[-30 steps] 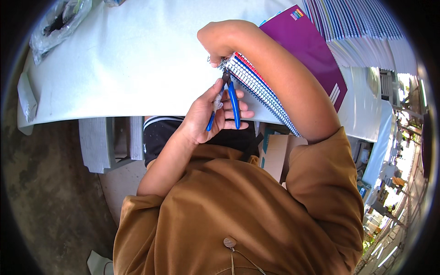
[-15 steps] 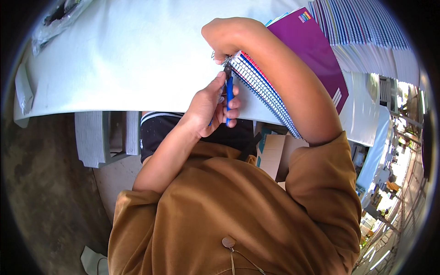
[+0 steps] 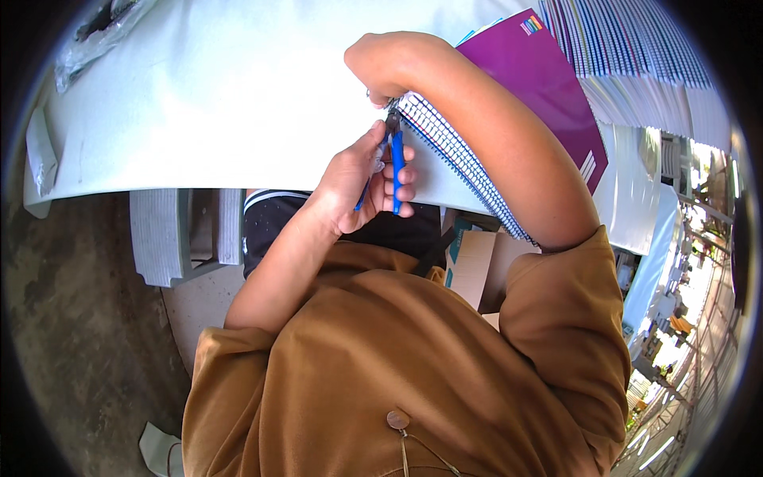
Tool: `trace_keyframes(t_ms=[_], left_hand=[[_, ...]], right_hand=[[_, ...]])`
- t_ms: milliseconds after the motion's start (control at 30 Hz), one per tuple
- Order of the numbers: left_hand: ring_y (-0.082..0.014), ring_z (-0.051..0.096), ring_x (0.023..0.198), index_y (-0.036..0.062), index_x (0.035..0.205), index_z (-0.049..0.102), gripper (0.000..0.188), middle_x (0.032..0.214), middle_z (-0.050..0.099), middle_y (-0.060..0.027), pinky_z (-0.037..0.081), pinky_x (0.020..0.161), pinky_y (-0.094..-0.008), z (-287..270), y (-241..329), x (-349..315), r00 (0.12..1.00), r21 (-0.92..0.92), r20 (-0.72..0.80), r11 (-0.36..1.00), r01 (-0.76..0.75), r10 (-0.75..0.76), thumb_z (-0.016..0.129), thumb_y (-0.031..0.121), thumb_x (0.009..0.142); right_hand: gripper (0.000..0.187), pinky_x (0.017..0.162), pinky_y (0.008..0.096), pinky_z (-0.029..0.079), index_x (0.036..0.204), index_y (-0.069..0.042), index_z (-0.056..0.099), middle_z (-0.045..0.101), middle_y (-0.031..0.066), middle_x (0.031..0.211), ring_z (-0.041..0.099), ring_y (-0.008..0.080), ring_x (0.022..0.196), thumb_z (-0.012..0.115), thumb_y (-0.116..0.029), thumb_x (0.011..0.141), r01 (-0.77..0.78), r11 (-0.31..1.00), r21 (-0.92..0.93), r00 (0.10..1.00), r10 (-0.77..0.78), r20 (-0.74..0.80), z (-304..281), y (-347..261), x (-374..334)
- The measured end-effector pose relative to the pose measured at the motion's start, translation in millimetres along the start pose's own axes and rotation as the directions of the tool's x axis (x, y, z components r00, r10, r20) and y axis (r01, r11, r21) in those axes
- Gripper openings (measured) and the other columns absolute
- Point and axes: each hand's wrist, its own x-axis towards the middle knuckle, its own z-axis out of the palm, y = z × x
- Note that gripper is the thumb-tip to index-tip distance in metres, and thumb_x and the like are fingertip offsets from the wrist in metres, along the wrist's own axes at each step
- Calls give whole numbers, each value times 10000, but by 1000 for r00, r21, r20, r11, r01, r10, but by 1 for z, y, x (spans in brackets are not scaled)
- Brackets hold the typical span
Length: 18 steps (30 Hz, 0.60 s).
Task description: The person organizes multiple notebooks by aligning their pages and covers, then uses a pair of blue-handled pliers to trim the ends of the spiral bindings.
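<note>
My left hand (image 3: 354,184) is closed around pliers (image 3: 398,171) with blue handles. The handles stand apart, and the dark jaws meet the upper end of a wire spiral binding. That binding runs along a spiral-bound notebook (image 3: 455,151), which slants from the tabletop down past the near table edge beneath my right forearm. My right hand (image 3: 380,63) bends over the notebook's upper end and grips it there; most of its fingers are hidden under the hand. Some clear crumpled plastic (image 3: 379,161) shows by the pliers within my left hand.
A purple-covered book (image 3: 534,95) lies beyond my right forearm. Stacked spiral-bound notebooks (image 3: 636,48) fill the far right of the white table (image 3: 199,119). A plastic bag (image 3: 99,40) lies at the far left. Below the table are a grey plastic stool (image 3: 163,238) and an open cardboard box (image 3: 473,266).
The plier handles have spread wider apart. My right hand has shifted slightly left, and the red strip along the notebook is now mostly covered by my forearm.
</note>
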Motion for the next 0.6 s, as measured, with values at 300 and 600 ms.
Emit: trace_keyframes(t_ms=[300,600], left_hand=[[-293,624,924,20,1055,510,557,886,605,-135,524,787,-457,21,1,-11,998,18,-46,999,33,-32,257,506,954],[-299,624,878,22,1042,520,560,895,601,-153,524,782,-455,-27,-2,10,832,-346,554,907,242,-12,232,495,959]], right_hand=[[191,608,381,506,849,41,681,655,208,838,653,299,725,700,-25,670,-1,1000,-15,1000,1,15,8,-5,8],[165,571,384,495,813,41,680,650,206,813,643,290,690,674,-5,654,25,1000,-19,999,-25,35,6,-3,9]])
